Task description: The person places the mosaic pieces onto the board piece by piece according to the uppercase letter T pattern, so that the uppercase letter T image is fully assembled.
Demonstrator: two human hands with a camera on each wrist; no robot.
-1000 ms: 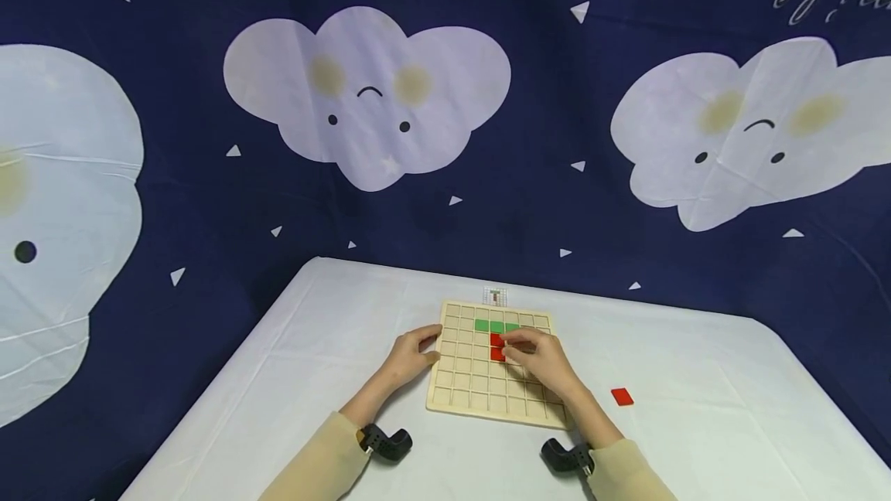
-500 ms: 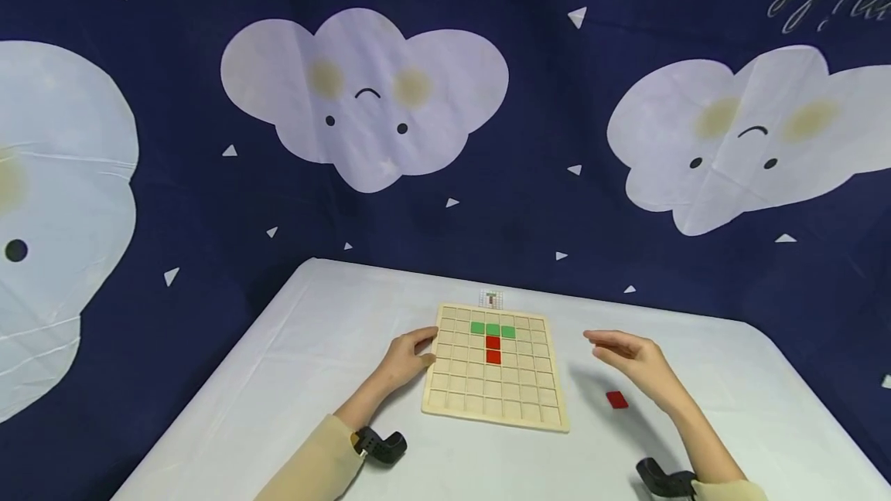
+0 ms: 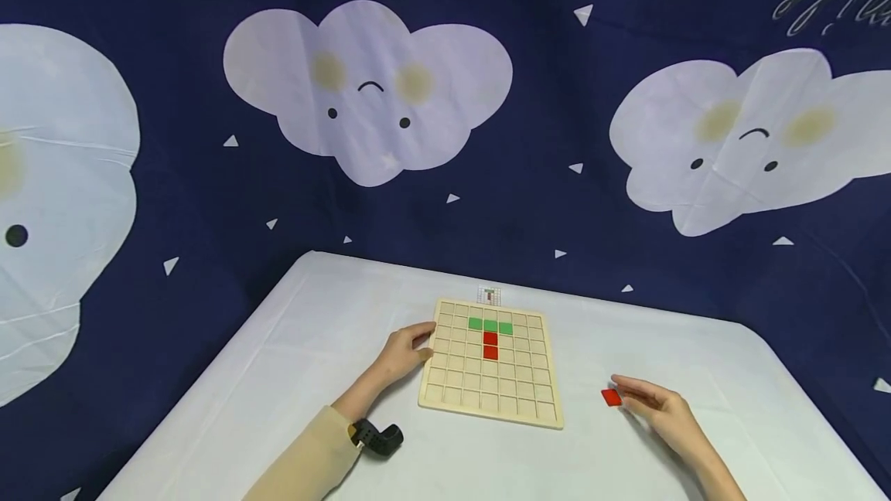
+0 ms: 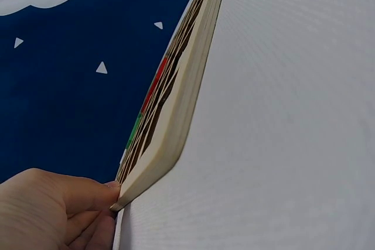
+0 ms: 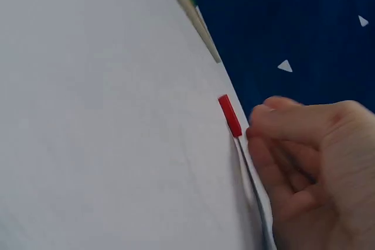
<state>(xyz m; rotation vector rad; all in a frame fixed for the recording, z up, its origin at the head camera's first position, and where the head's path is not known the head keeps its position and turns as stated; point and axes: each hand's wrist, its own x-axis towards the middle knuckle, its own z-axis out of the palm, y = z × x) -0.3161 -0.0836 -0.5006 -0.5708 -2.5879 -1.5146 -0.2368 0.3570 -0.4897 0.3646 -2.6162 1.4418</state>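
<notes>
A square wooden grid board lies on the table, with three green tiles in a row and two red tiles in a column below the middle one. My left hand holds the board's left edge; in the left wrist view its thumb and fingers meet the edge. To the right of the board lies a loose red tile. My right hand is beside it, thumb and fingers apart at its right side. In the right wrist view a narrow gap separates the fingertips from the loose tile.
A small printed pattern card lies just beyond the board's far edge. White cloth covers the table. Behind it hangs a dark blue curtain with cloud prints. A black wrist device sits on the left wrist.
My right hand has left the red tiles on the board, moved right, and come down beside the loose red tile. My left hand stays at the board's edge.
</notes>
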